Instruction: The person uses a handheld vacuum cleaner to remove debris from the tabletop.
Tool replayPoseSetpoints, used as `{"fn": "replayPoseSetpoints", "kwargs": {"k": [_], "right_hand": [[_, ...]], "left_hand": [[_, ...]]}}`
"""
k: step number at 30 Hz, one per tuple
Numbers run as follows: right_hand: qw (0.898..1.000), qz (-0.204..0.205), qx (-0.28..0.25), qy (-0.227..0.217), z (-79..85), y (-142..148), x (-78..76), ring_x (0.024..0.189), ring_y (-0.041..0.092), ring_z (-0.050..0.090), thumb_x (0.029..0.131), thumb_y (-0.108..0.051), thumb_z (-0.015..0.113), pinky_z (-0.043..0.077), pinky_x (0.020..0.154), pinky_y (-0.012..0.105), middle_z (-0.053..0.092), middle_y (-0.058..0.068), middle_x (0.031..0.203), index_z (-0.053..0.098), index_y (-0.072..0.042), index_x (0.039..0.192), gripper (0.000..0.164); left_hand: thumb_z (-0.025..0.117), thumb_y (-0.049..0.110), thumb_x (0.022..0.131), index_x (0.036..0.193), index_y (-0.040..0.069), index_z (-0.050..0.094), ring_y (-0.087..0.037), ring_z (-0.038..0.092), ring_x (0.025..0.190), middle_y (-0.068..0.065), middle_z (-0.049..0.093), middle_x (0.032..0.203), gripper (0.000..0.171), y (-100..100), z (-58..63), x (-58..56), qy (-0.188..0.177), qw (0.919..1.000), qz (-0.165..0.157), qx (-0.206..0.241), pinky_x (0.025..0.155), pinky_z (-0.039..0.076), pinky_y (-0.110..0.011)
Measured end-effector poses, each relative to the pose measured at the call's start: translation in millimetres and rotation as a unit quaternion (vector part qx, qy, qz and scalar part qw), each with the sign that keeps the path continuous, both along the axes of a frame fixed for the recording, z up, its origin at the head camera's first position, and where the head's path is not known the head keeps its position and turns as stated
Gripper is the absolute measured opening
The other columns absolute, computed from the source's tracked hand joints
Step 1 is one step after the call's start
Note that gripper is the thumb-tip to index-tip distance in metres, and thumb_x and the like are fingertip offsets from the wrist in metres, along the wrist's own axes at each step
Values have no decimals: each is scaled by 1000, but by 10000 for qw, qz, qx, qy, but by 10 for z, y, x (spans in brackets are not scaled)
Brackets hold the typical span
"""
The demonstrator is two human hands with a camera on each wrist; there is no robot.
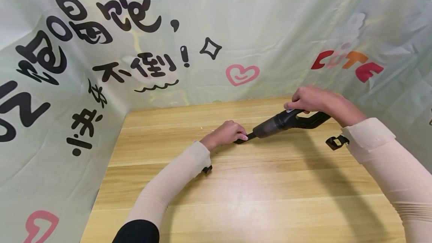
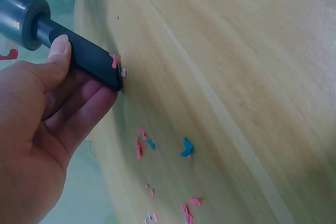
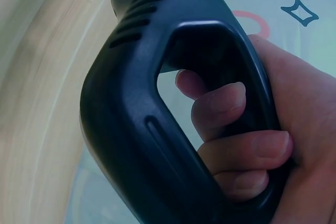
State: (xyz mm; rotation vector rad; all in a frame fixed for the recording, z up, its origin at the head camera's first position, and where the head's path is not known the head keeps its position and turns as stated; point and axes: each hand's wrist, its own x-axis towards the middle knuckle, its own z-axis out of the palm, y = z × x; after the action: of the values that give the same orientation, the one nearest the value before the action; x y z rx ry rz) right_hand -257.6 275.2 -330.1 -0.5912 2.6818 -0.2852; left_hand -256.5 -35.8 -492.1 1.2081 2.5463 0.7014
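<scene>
A black handheld vacuum cleaner (image 1: 280,122) slants over the table, its narrow flat nozzle (image 2: 86,59) pointing down to the wood. My right hand (image 1: 312,98) grips the loop handle (image 3: 152,129); in the right wrist view the fingers curl through its opening. Near the tip, my left hand (image 1: 227,133) pinches the nozzle, thumb on one face and fingers beneath. Pink scraps (image 2: 114,60) sit at the nozzle's mouth. More small pink bits (image 2: 139,149) and a blue scrap (image 2: 187,147) lie scattered on the table beside the left hand.
The wooden table (image 1: 236,198) runs back to a pale printed cloth (image 1: 202,18) hung behind it and along both sides. Black lettering, a pink heart (image 1: 242,75) and coloured letters mark the cloth. A small black clip-like piece (image 1: 334,143) sticks out by the right cuff.
</scene>
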Motion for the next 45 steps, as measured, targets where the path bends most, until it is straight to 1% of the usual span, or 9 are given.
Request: {"fn": "replayPoseSetpoints", "kwargs": {"k": [8, 13, 17, 21, 28, 33, 37, 39, 45], "right_hand": [[9998, -83, -145, -77, -49, 18, 48, 51, 14, 44, 105, -42, 60, 39, 66, 32, 45, -4, 52, 64, -12, 66, 49], [9997, -125, -161, -153, -70, 11, 52, 50, 14, 42, 105, -44, 59, 39, 66, 32, 44, -4, 52, 65, -12, 67, 50], [9997, -138, -167, -151, -96, -15, 52, 50, 14, 42, 105, -44, 59, 40, 66, 32, 44, -4, 52, 65, -12, 67, 50], [9997, -114, -185, -137, -128, -45, 55, 49, 14, 42, 106, -43, 58, 41, 68, 32, 44, -4, 52, 61, -12, 65, 51], [9997, -141, -153, -144, -143, -114, 42, 50, 14, 41, 107, -44, 56, 40, 68, 32, 43, -4, 52, 59, -13, 64, 53], [9995, -216, -141, -192, -127, -173, 39, 51, 15, 42, 107, -46, 55, 38, 65, 32, 43, -4, 53, 58, -14, 64, 53], [9996, -220, -105, -163, -125, -210, 31, 51, 15, 42, 106, -46, 55, 38, 65, 32, 43, -4, 53, 61, -13, 65, 54], [9995, -232, -101, -162, -126, -225, 27, 52, 15, 42, 106, -47, 55, 38, 65, 32, 44, -4, 53, 62, -13, 66, 53], [9993, -296, -101, -203, -131, -251, 13, 52, 15, 42, 106, -50, 55, 37, 63, 33, 44, -4, 54, 66, -12, 70, 54]], "left_hand": [[66, 28, 103, 108, 15, 82, -5, 74, 82, 1, 81, 103, 22, -26, 26, 31, -83, 10000, -41, -5, 81, 56, -18], [67, 28, 102, 107, 15, 83, -6, 74, 84, 1, 81, 103, 21, -54, 29, 31, -250, 9997, -21, 46, 79, 56, -18], [69, 29, 101, 105, 16, 83, -8, 74, 82, 2, 81, 102, 20, -92, 30, 13, -350, 9994, 8, 28, 78, 56, -19], [70, 29, 100, 103, 16, 84, -10, 74, 82, 3, 81, 100, 19, -135, 31, -19, -387, 9992, 42, -16, 78, 55, -21], [71, 29, 100, 104, 15, 83, -4, 72, 84, 2, 81, 101, 19, -202, 53, -57, -403, 9991, 101, -123, 80, 56, -20], [71, 27, 99, 103, 14, 83, -12, 74, 84, 1, 81, 100, 18, -236, 92, -74, -458, 9987, 96, -211, 79, 56, -22], [72, 27, 99, 103, 14, 83, -13, 75, 86, 0, 81, 100, 18, -264, 103, -89, -443, 9987, 109, -243, 82, 56, -23], [72, 27, 99, 103, 14, 83, -12, 74, 85, 1, 81, 100, 18, -278, 98, -97, -446, 9986, 123, -238, 81, 56, -22], [72, 27, 99, 102, 15, 83, -13, 67, 74, 1, 81, 97, 17, -305, 90, -112, -516, 9982, 169, -237, 74, 49, -20]]}}
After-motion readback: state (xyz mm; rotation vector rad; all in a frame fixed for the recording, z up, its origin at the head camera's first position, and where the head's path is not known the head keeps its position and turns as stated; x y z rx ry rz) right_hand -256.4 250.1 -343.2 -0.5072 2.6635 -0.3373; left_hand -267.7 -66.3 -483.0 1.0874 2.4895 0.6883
